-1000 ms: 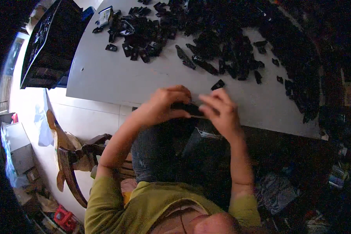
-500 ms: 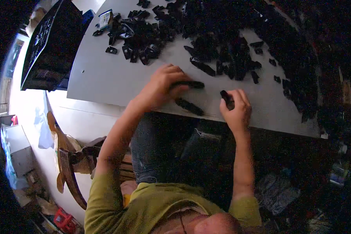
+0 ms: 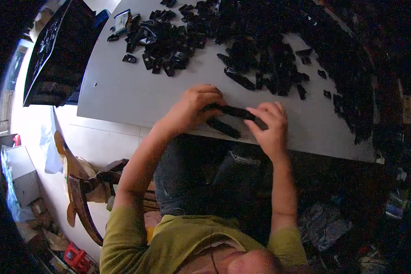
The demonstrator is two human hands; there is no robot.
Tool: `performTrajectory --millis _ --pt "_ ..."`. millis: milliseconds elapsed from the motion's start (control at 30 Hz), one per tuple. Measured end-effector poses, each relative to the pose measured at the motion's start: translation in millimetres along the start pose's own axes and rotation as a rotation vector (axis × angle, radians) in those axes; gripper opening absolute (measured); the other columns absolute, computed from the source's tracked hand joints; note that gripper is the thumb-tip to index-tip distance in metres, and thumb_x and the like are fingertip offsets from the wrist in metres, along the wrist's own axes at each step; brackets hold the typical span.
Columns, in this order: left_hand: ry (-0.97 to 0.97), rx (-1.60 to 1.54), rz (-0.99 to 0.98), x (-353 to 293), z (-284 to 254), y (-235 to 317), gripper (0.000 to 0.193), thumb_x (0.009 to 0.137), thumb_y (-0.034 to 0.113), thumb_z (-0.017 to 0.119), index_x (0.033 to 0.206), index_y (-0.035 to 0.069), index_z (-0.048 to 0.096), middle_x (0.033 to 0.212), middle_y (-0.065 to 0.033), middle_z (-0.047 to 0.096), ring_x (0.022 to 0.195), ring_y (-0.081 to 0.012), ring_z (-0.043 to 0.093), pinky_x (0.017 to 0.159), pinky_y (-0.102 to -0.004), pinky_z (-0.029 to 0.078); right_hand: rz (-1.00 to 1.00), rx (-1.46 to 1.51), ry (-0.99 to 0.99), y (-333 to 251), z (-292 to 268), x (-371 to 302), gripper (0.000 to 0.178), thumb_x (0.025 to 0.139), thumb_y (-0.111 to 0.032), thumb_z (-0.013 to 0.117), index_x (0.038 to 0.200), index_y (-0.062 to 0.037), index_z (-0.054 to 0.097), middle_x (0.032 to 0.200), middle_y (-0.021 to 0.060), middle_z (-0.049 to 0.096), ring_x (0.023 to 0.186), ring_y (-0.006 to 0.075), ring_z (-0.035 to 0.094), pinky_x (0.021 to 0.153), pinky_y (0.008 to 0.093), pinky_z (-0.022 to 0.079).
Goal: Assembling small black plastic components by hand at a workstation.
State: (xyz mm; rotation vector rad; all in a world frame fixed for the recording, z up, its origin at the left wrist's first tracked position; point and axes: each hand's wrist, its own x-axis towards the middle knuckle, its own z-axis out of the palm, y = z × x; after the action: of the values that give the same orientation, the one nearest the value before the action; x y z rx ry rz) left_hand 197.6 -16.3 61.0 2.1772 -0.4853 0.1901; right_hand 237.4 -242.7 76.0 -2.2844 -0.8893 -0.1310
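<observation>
Near the table's front edge, my left hand (image 3: 197,104) is closed round one end of a long black strip-like piece (image 3: 234,111). My right hand (image 3: 271,124) pinches a smaller black piece (image 3: 260,122) against the strip's right end. Whether the two are joined or only touching is too dark to tell. Just below the strip, a second long black piece (image 3: 224,128) lies on the white table (image 3: 123,98), close to my left hand. Another long black piece (image 3: 240,80) rests beyond my hands, beside the heap.
Heaps of small black parts (image 3: 169,45) cover the far side of the table and run down its right side. A small printed packet (image 3: 122,22) lies at the far left. Left of the table stands a large black bag-like container (image 3: 59,59). A curved wooden chair (image 3: 80,201) is at lower left.
My right hand has moved left with its small black piece, up to the strip's end. My left hand has shifted slightly nearer with the strip, which now sits between both hands.
</observation>
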Motion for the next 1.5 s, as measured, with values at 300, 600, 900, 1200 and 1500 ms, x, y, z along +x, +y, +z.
performTrajectory --millis 300,600,900,1200,1500 --pt "-0.086 -0.043 0.109 8.5 4.0 -0.4 0.026 0.073 0.01 0.065 0.099 0.004 0.061 0.094 -0.0132 0.059 0.089 -0.0321 0.056 0.078 -0.0392 0.047 -0.035 0.198 -0.165 7.3 4.7 16.0 0.028 0.072 -0.008 0.07 0.099 -0.0017 0.065 0.079 0.0091 0.057 0.07 0.0195 0.054 0.063 0.0309 0.044" --pt "0.108 0.35 -0.185 38.0 12.4 15.3 0.027 0.079 0.018 0.059 0.104 0.009 0.055 0.093 -0.0116 0.058 0.089 -0.0325 0.057 0.073 -0.0418 0.048 0.155 -0.355 0.12 18.9 18.4 34.1 0.026 0.083 -0.013 0.059 0.108 -0.007 0.055 0.098 0.0119 0.053 0.079 0.0331 0.058 0.065 0.0399 0.048" --pt "-0.019 0.13 -0.026 22.2 15.7 9.6 0.038 0.074 0.014 0.064 0.109 0.006 0.053 0.103 -0.0155 0.059 0.098 -0.0369 0.055 0.084 -0.041 0.046 0.589 0.961 0.346 18.4 2.9 11.8 0.029 0.092 -0.012 0.048 0.12 -0.0077 0.052 0.088 0.0026 0.058 0.069 0.0077 0.052 0.056 0.0212 0.043" --pt "-0.064 -0.136 -0.122 19.1 9.3 3.1 0.026 0.067 0.002 0.065 0.093 0.001 0.06 0.1 -0.0128 0.061 0.097 -0.0317 0.057 0.084 -0.0373 0.045 0.152 0.145 -0.053 1.9 -2.6 0.8 0.03 0.075 -0.006 0.068 0.104 -0.0027 0.064 0.081 0.0064 0.053 0.07 0.0173 0.051 0.065 0.0271 0.042" --pt "-0.166 -0.238 -0.123 25.9 12.1 0.4 0.023 0.069 0.007 0.068 0.09 0.001 0.063 0.099 -0.0129 0.062 0.096 -0.0291 0.058 0.086 -0.0364 0.045 -0.011 -0.008 -0.129 12.2 -3.8 4.4 0.031 0.07 -0.007 0.071 0.1 -0.0043 0.066 0.091 0.0064 0.05 0.088 0.0208 0.05 0.073 0.0325 0.043"
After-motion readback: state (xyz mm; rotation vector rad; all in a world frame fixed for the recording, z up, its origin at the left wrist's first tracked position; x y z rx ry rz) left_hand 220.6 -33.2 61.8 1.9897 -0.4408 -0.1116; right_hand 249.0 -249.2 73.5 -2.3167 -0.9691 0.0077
